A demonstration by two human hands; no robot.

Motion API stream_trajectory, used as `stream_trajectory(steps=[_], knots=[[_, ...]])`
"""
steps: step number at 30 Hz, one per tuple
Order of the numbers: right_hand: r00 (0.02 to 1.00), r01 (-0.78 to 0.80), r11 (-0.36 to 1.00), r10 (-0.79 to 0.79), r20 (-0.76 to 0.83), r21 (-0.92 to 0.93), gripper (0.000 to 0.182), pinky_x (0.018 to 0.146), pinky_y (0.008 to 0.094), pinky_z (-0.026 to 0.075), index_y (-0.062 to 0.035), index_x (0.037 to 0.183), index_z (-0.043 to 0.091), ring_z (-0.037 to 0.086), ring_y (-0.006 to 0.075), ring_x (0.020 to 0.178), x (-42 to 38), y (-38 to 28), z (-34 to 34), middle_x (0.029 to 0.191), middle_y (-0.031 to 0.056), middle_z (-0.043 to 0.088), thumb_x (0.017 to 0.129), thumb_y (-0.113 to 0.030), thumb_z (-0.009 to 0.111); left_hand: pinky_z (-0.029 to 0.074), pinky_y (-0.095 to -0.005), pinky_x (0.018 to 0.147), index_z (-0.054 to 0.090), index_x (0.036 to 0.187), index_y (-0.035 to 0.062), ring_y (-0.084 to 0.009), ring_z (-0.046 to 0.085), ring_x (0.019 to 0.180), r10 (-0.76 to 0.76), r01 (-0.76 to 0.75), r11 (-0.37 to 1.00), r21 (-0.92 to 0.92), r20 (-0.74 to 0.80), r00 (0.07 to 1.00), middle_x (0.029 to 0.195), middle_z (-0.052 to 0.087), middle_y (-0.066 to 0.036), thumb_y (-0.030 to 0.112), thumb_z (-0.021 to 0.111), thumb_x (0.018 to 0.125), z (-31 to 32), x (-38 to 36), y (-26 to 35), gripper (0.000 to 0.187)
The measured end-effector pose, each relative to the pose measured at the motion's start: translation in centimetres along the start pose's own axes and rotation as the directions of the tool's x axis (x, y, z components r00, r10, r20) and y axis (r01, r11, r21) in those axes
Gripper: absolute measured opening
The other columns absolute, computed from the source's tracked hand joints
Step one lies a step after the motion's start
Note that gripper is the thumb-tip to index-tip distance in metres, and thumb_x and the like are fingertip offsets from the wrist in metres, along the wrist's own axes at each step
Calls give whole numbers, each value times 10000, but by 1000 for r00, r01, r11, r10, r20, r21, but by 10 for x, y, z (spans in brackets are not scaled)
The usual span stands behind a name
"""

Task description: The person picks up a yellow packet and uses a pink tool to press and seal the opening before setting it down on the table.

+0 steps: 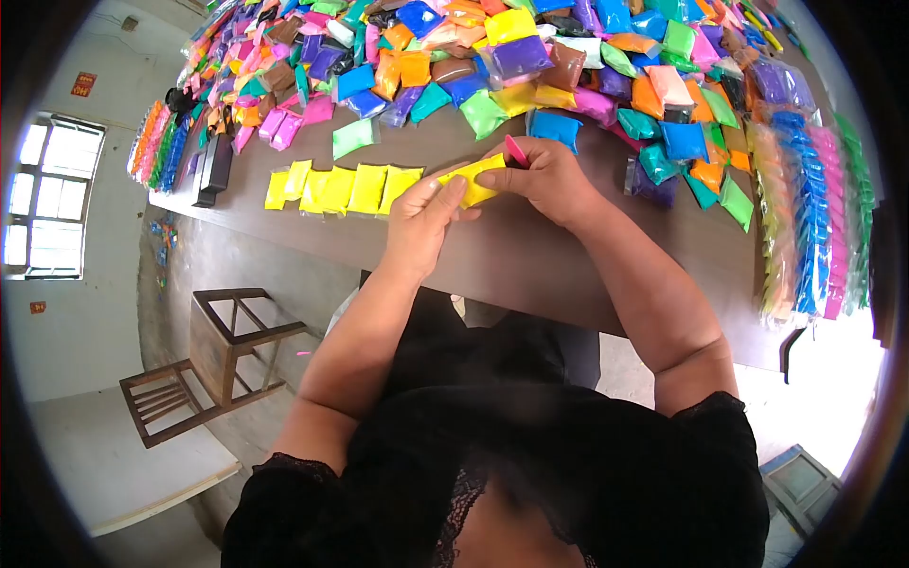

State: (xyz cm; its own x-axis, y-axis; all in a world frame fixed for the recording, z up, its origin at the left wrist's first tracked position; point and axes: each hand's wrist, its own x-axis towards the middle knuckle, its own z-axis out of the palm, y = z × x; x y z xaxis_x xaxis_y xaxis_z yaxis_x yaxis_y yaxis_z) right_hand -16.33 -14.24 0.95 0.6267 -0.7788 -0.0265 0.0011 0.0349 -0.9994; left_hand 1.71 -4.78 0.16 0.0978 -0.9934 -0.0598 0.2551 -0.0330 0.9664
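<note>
Both hands meet over the table in the middle of the head view, holding one yellow packet between them. My left hand pinches its left end, thumb on top. My right hand grips the right end between thumb and fingers, and a pink pointed item sticks up from that same hand. Left of my hands, a row of several yellow packets lies side by side on the brown table, its right end close to my left hand.
A big heap of coloured packets covers the back of the table. Bundled strips of packets lie at the right edge, others at the far left beside a black box. A wooden chair lies at lower left.
</note>
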Motion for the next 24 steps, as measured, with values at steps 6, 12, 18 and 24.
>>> stream_trajectory(steps=[6,12,18,24], knots=[[1000,20,991,-23,21,135,222,768,254,520,7,1065,728,642,84,843,0,0,1,971,56,734,880,-107,771,597,-322,800,610,1293,-25,-143,671,928,-93,91,987,-136,-8,996,1041,686,-81,220,624,1006,-8,1,0,377],[999,-40,999,41,12,-21,223,724,247,512,12,1055,728,615,66,815,-3,-8,3,912,36,717,899,-143,763,592,-303,751,575,1326,-33,-188,705,855,-49,48,998,39,31,998,1072,706,-113,87,680,942,3,-1,6,415],[998,-6,999,9,-63,34,264,669,249,488,24,1062,718,576,55,772,0,4,1,867,19,695,911,-189,759,585,-279,736,591,1310,-26,-176,703,853,-40,40,999,-14,-46,998,1081,706,-116,36,712,903,5,-1,0,429],[988,-106,986,118,-96,127,288,679,244,479,-10,1078,731,565,55,772,3,6,3,867,16,694,937,-261,736,585,-285,743,586,1322,-16,-186,704,865,-60,60,998,-3,-30,998,1092,706,-114,50,715,906,2,1,0,440]])
